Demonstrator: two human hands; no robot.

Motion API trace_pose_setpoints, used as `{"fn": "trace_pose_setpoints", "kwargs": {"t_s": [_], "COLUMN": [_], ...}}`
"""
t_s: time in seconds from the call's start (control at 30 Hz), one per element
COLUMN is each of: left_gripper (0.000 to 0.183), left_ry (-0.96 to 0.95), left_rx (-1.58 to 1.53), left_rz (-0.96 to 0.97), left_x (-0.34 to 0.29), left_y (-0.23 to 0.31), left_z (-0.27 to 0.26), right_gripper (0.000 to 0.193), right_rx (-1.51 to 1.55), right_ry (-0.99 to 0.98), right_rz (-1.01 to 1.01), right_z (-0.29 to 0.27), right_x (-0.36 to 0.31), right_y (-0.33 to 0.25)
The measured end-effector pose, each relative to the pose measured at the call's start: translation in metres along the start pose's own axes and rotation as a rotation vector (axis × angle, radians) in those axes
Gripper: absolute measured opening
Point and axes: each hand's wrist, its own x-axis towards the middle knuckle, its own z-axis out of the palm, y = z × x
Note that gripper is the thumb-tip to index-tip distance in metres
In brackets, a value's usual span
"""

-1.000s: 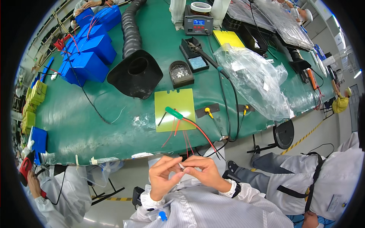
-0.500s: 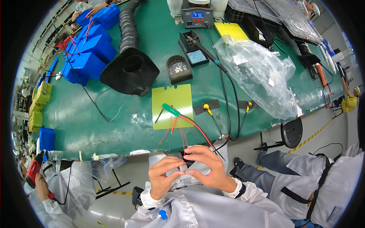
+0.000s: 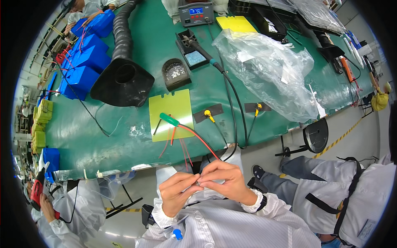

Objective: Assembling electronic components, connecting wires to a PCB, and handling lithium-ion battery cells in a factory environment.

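My left hand (image 3: 177,191) and my right hand (image 3: 223,177) meet in front of my chest, fingertips pinched together on the end of a thin wire. A red wire (image 3: 197,139) runs from my fingers up to a green-handled tool (image 3: 169,119) lying on a yellow-green mat (image 3: 171,108) at the near edge of the green bench (image 3: 136,144). More thin red wires (image 3: 168,142) hang off the mat's front edge. What exactly sits between my fingertips is too small to tell.
A black fume-extractor hose and funnel (image 3: 122,78) stands left of the mat. Behind it are a soldering iron stand (image 3: 189,46), a tip-cleaner pot (image 3: 176,72), a control unit (image 3: 195,12). A large clear plastic bag (image 3: 269,70) lies right. Blue battery packs (image 3: 82,62) at left. People in white coats sit on both sides.
My two hands have drawn closer together and risen slightly toward the bench edge; the view has tilted a little. The tool and wires on the mat stay put.
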Motion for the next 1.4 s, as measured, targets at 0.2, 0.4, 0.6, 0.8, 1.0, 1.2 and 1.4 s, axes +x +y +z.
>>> {"fn": "trace_pose_setpoints", "kwargs": {"t_s": [0.2, 0.4, 0.6, 0.8, 1.0, 1.2, 1.4], "left_gripper": [0.04, 0.04, 0.039, 0.038, 0.039, 0.04, 0.038], "left_ry": [0.019, 0.024, 0.047, 0.019, 0.027, 0.045, 0.069], "left_rx": [0.015, -0.017, -0.073, -0.163, -0.213, -0.258, -0.357], "left_rz": [0.01, -0.029, -0.054, -0.045, -0.034, -0.06, -0.057], "left_x": [0.003, -0.002, -0.007, -0.014, -0.018, -0.022, -0.028], "left_y": [0.004, 0.003, -0.001, -0.01, -0.017, -0.028, -0.038], "left_z": [0.006, 0.006, 0.003, -0.008, -0.024, -0.039, -0.054], "right_gripper": [0.015, 0.014, 0.013, 0.013, 0.014, 0.013, 0.012], "right_rx": [-0.012, -0.021, -0.036, -0.075, -0.103, -0.138, -0.175], "right_ry": [-0.004, -0.003, -0.002, -0.017, -0.039, -0.023, -0.028], "right_rz": [0.004, 0.023, 0.016, 0.023, 0.05, 0.05, 0.085], "right_z": [-0.005, -0.002, 0.004, 0.015, 0.033, 0.055, 0.073], "right_x": [-0.001, -0.002, -0.002, 0.001, 0.007, 0.012, 0.016], "right_y": [-0.002, -0.004, -0.004, -0.006, -0.005, 0.0, -0.002]}}
